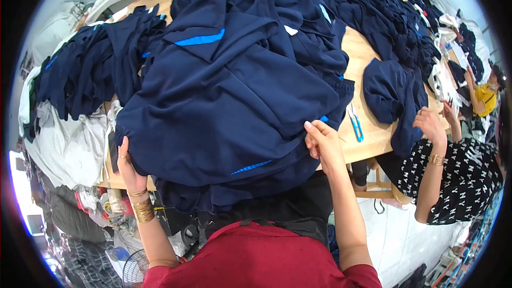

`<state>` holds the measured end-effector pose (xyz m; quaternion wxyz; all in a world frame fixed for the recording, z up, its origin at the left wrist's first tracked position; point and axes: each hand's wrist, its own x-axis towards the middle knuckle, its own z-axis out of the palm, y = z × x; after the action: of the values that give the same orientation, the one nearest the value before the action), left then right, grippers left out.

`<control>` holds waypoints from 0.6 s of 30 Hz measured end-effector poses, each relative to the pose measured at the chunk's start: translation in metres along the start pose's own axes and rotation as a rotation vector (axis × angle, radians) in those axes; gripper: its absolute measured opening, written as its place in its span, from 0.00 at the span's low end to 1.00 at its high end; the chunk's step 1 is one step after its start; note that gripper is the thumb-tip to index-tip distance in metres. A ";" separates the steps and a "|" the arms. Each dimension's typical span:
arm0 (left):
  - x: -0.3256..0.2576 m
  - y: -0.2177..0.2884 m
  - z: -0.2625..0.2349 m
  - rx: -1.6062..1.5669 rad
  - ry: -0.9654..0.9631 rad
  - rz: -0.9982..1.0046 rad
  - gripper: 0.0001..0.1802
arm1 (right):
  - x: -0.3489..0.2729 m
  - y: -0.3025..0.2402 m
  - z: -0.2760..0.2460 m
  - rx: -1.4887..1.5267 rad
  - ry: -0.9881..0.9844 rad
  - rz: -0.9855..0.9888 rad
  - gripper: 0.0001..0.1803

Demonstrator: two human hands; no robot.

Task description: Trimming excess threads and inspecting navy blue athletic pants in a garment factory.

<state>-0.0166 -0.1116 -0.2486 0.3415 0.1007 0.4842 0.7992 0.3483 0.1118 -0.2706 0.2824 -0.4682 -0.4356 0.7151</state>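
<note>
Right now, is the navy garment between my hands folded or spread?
Loosely spread: the navy garment lies broad and creased over other navy fabric, your left hand and right hand at its sides.

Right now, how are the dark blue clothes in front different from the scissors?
The dark blue clothes are a big heap; the scissors are small and slim. The clothes look soft and rumpled, while the scissors look stiff. The left hand and right hand are at the clothes; the scissors lie untouched on the table. Both show bright blue.

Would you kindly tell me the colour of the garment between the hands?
The garment is dark navy blue, as the head view shows.
</note>
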 end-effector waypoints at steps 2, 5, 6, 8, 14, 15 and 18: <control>-0.004 0.003 0.000 0.016 0.011 0.036 0.20 | 0.000 -0.004 0.005 0.021 0.123 -0.131 0.10; -0.007 0.012 -0.016 -0.087 -0.131 -0.007 0.20 | -0.006 -0.019 -0.009 0.064 0.292 -0.420 0.04; -0.010 0.014 -0.024 -0.088 -0.121 0.001 0.20 | -0.009 -0.020 -0.017 0.128 0.379 -0.497 0.03; -0.020 0.017 -0.045 -0.023 -0.162 0.038 0.20 | -0.018 -0.032 -0.031 0.172 0.365 -0.628 0.04; -0.030 0.023 -0.072 0.423 -0.293 -0.156 0.40 | -0.054 -0.011 -0.059 0.115 0.497 -0.421 0.07; -0.031 0.020 -0.071 0.572 -0.327 -0.241 0.41 | -0.057 0.002 -0.064 -0.040 0.478 -0.308 0.07; -0.030 0.012 -0.079 0.713 -0.408 -0.354 0.44 | -0.061 0.037 -0.079 -0.410 0.233 -0.032 0.06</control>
<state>-0.0382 -0.1903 -0.2732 0.5057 0.2834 0.6620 0.4751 0.4455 0.0731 -0.2920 0.2408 -0.5882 -0.5436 0.5482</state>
